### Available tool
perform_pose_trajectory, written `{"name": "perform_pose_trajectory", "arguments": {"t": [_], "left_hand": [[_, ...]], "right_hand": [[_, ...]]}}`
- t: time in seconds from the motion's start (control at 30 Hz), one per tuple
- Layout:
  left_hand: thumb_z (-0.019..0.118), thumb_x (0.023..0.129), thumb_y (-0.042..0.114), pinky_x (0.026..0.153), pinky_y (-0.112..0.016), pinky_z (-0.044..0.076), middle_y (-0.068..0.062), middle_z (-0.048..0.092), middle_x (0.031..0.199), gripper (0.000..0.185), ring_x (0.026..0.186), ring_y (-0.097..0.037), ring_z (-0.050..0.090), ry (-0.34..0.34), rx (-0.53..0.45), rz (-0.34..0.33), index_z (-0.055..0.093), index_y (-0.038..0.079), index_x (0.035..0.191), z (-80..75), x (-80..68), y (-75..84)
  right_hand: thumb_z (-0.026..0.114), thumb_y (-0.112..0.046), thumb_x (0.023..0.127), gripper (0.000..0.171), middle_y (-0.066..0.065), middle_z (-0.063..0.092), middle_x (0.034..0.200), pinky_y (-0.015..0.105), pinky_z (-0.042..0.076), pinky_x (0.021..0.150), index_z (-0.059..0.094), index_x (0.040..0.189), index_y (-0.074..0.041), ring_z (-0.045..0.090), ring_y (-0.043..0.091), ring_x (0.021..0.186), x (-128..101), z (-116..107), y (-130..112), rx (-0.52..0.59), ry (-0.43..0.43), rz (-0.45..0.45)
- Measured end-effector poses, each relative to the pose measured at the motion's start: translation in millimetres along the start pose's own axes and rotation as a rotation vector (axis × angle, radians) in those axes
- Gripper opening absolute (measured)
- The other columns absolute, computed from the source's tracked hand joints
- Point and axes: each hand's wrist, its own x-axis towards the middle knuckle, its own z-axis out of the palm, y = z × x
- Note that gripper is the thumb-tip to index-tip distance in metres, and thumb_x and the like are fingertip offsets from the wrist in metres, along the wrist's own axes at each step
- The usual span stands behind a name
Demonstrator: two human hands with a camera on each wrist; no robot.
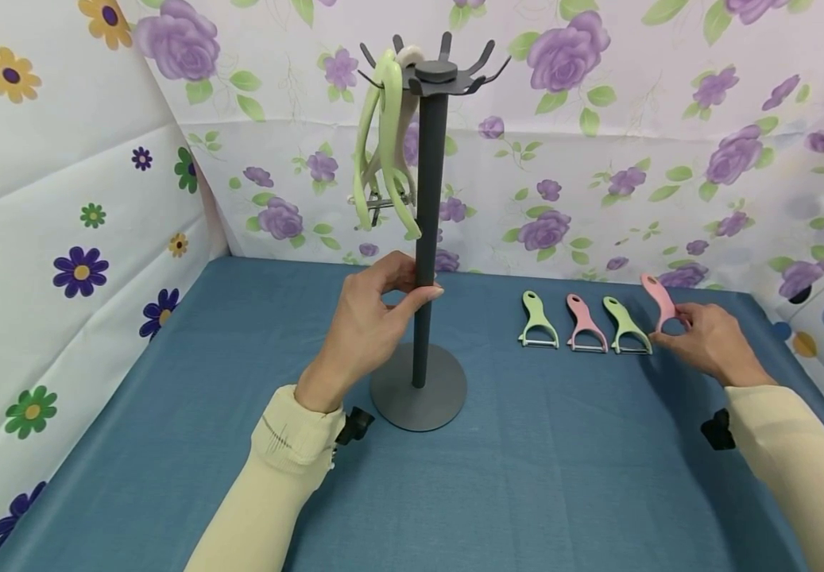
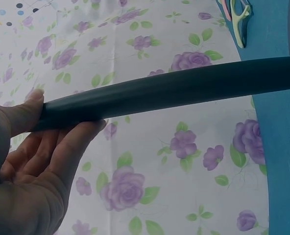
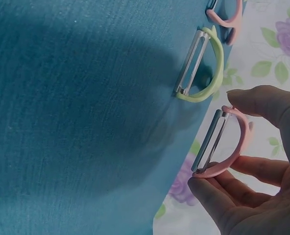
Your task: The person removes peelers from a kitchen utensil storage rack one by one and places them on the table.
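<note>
A dark grey stand [image 1: 431,199] with a ring of hooks rises from a round base. My left hand [image 1: 369,318] grips its pole between thumb and fingers; the left wrist view shows the pole [image 2: 174,90] held the same way. Several peelers with light green handles [image 1: 389,135] and a beige one hang from hooks on the left side. At the right, my right hand [image 1: 712,342] pinches a pink peeler [image 1: 658,300], raised off the cloth. In the right wrist view, thumb and fingers hold this pink peeler [image 3: 240,142] by both ends of its curved head.
Left of the right hand, a green peeler [image 1: 626,326], a pink peeler [image 1: 586,324] and another green peeler [image 1: 539,320] lie in a row on the blue cloth [image 1: 512,492]. Flowered sheets [image 1: 669,119] hang behind and at both sides.
</note>
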Motion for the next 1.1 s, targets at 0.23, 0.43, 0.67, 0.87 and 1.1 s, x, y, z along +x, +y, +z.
{"name": "perform_pose_trajectory", "arguments": {"t": [0.23,0.43,0.67,0.87,1.1], "left_hand": [[0.073,0.097,0.027,0.069,-0.029,0.063,-0.002,0.074,0.100,0.020,0.095,-0.011,0.071,0.005,-0.007,-0.008,0.068,0.014,0.112,-0.4,-0.2,-0.5],[0.073,0.097,0.027,0.066,-0.031,0.062,-0.001,0.074,0.098,0.020,0.093,-0.010,0.070,0.011,0.001,-0.002,0.067,0.013,0.109,-0.5,-0.3,-0.5],[0.074,0.096,0.027,0.076,-0.029,0.061,0.000,0.074,0.095,0.017,0.090,-0.009,0.070,0.017,0.020,0.030,0.066,0.015,0.105,-0.4,-0.1,-0.9],[0.077,0.094,0.024,0.083,-0.032,0.058,0.001,0.072,0.090,0.018,0.086,-0.010,0.069,0.028,0.028,0.063,0.063,0.014,0.101,0.4,0.1,-1.8],[0.079,0.091,0.024,0.082,-0.032,0.059,-0.002,0.070,0.090,0.024,0.086,-0.014,0.070,0.040,0.063,0.050,0.062,0.011,0.101,1.2,0.3,-0.2]], "right_hand": [[0.070,-0.036,0.096,0.077,0.041,0.047,0.133,0.071,0.048,0.089,0.042,0.142,0.019,0.049,0.054,0.115,1,2,2,-0.004,0.009,-0.013],[0.069,-0.036,0.096,0.078,0.041,0.047,0.132,0.071,0.047,0.089,0.041,0.143,0.020,0.048,0.054,0.113,3,3,5,-0.008,0.004,-0.016],[0.068,-0.036,0.097,0.080,0.044,0.046,0.134,0.072,0.047,0.091,0.037,0.145,0.020,0.049,0.056,0.115,4,4,9,-0.019,-0.008,-0.003],[0.067,-0.032,0.097,0.077,0.045,0.047,0.131,0.072,0.047,0.091,0.038,0.143,0.023,0.050,0.058,0.114,5,6,13,-0.040,0.017,-0.010],[0.066,-0.030,0.097,0.076,0.046,0.046,0.132,0.074,0.044,0.095,0.037,0.143,0.023,0.046,0.060,0.118,6,8,17,-0.049,0.019,0.015]]}}
